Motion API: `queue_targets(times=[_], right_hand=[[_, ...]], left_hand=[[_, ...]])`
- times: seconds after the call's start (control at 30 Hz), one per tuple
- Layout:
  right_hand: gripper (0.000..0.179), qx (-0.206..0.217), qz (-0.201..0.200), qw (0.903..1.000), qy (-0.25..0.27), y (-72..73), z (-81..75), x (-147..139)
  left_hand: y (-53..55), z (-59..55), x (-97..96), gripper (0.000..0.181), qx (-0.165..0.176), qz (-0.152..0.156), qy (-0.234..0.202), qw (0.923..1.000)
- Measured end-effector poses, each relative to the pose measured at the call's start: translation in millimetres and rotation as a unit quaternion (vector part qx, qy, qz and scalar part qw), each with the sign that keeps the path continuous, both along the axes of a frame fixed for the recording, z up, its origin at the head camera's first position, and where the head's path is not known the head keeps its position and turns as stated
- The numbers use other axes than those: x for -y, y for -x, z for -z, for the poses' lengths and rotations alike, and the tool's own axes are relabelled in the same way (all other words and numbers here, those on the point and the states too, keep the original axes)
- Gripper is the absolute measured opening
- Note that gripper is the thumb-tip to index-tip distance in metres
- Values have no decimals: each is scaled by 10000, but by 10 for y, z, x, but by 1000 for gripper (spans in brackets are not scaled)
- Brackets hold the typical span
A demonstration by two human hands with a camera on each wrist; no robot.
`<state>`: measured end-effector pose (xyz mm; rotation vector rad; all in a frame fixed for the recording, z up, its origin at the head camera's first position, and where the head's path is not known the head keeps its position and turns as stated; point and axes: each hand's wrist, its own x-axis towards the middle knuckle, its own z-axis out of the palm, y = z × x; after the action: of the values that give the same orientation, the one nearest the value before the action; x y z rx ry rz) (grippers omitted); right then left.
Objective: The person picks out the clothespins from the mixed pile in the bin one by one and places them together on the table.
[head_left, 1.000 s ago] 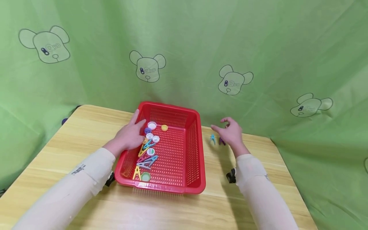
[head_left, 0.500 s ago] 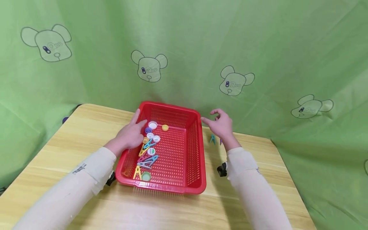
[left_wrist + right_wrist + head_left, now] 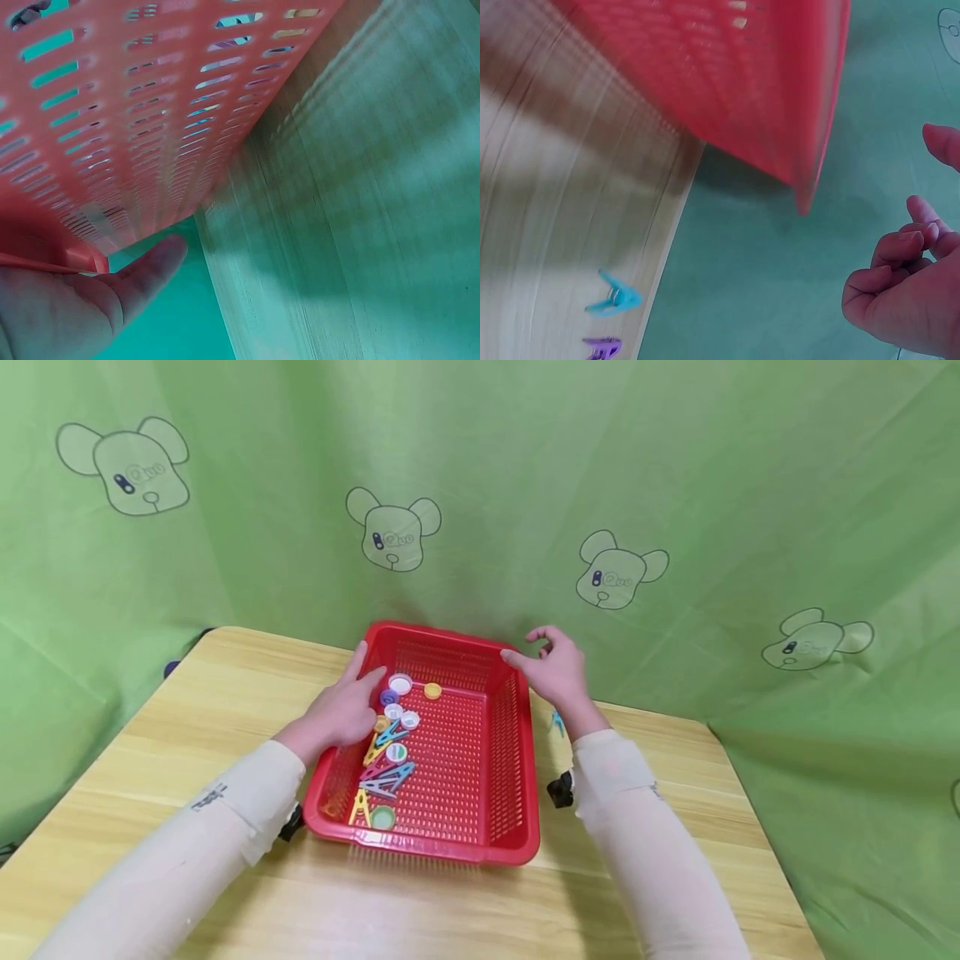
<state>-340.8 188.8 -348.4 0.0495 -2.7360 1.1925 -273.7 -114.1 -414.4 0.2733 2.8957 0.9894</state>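
A red plastic basket (image 3: 420, 845) with slotted walls sits on the table. My left hand (image 3: 339, 708) holds its left rim, thumb inside and a finger extended outside along the wall. My right hand (image 3: 553, 670) hovers over the far right corner, thumb and index finger apart with nothing between them. In the right wrist view, its other fingers are curled in and the hand is apart from the rim. Inside the basket, along the left, lie several bottle caps, including a yellow cap (image 3: 432, 691) and a green cap (image 3: 382, 817), and several clothespins, including a yellow clothespin (image 3: 361, 807).
On the wooden table (image 3: 660, 827), right of the basket, lie a light blue clothespin (image 3: 616, 296) and a purple clothespin (image 3: 602, 348); my right arm hides the purple one in the head view. A green curtain (image 3: 495, 460) hangs behind the table.
My right hand has moved left and away from me, from above the loose clothespins to the basket's far right corner. My left hand stays at the left rim.
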Motion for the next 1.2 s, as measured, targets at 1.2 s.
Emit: queue_targets(times=[1.2], right_hand=[[43, 4, -458, 9983, 360, -6, -81, 509]], left_hand=[[14, -2, -7, 84, -163, -102, 437, 9989]])
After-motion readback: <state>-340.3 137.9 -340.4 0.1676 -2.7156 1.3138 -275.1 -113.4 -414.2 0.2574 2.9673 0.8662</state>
